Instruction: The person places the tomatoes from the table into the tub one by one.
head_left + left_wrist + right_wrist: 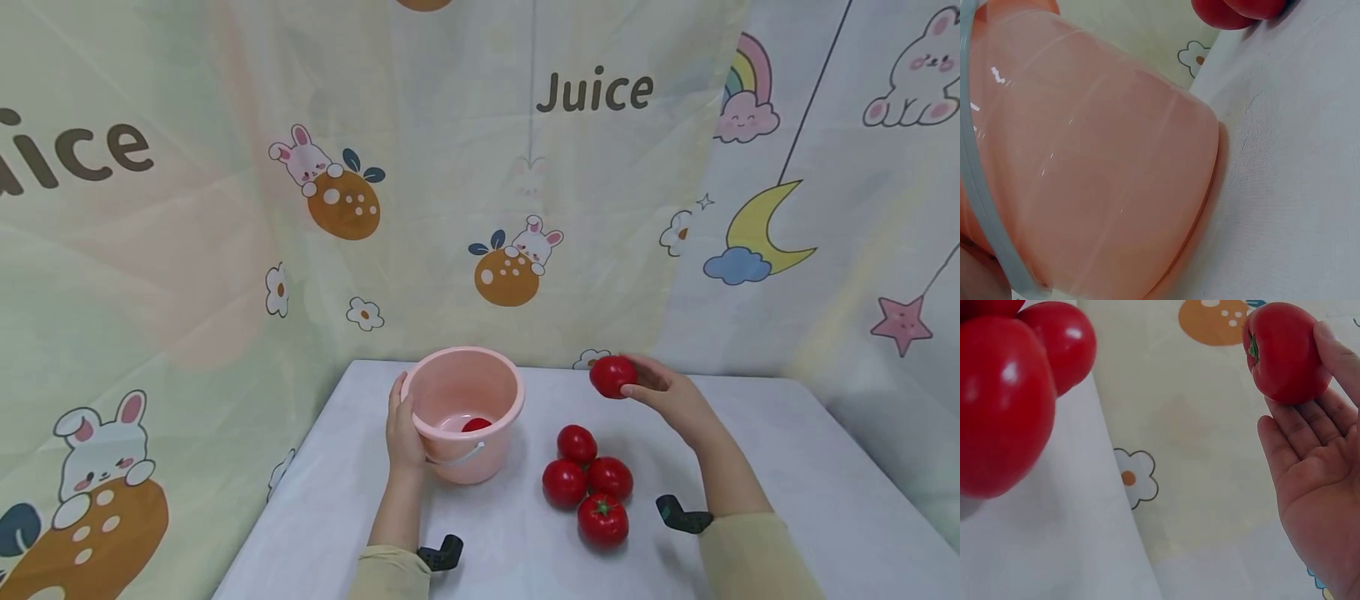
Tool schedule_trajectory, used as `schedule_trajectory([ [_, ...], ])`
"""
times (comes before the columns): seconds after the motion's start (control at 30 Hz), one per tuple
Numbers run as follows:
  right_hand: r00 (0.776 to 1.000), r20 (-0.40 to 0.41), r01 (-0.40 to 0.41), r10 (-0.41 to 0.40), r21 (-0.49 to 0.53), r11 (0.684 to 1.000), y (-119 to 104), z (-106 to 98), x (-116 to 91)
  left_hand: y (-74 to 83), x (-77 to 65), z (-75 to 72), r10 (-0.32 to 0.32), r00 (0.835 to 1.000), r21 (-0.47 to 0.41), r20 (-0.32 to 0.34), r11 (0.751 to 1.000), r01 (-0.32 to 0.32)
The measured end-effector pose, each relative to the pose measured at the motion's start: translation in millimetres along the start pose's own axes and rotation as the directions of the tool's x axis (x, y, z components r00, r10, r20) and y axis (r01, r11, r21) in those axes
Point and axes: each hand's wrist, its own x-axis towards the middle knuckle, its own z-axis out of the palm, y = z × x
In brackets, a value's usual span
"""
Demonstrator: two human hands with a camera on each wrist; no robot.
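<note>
A pink bucket [459, 450] stands upright on the table, with a red tomato [476, 425] visible at its bottom. My left hand [405, 432] grips the bucket's left side just below the rim; the left wrist view is mostly filled by the bucket's wall [1104, 144] and its grey handle [982, 187]. Off to the right, my right hand [666, 398] holds another tomato [612, 377] above the table, pinched between thumb and fingertips. In the right wrist view, that tomato [1288, 356] shows its green stem end, with the palm turned up below it.
Several tomatoes sit in a cluster between the bucket and my right arm, the nearest tomato [603, 521] showing a green calyx. A white cloth covers the table [495, 550]. Printed fabric [450, 167] hangs behind the table's far edge and along both sides.
</note>
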Motion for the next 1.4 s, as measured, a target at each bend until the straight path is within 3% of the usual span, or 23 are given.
schedule_trajectory([
  [0.73,0.995,0.041,0.086,-0.089,0.051,0.995,-44,11,22,-5.0,2.5,-1.7,0.014,1.000,-0.029,0.002,0.999,-0.014],
  [1.0,0.989,0.086,0.116,-0.122,0.065,0.991,-63,26,34,-5.1,4.1,-0.8,-0.018,1.000,-0.024,0.005,1.000,0.019],
  [1.4,0.968,0.163,0.174,-0.190,0.109,0.979,-85,52,54,-1.6,1.4,0.7,0.000,1.000,-0.032,-0.010,0.999,0.000],
])
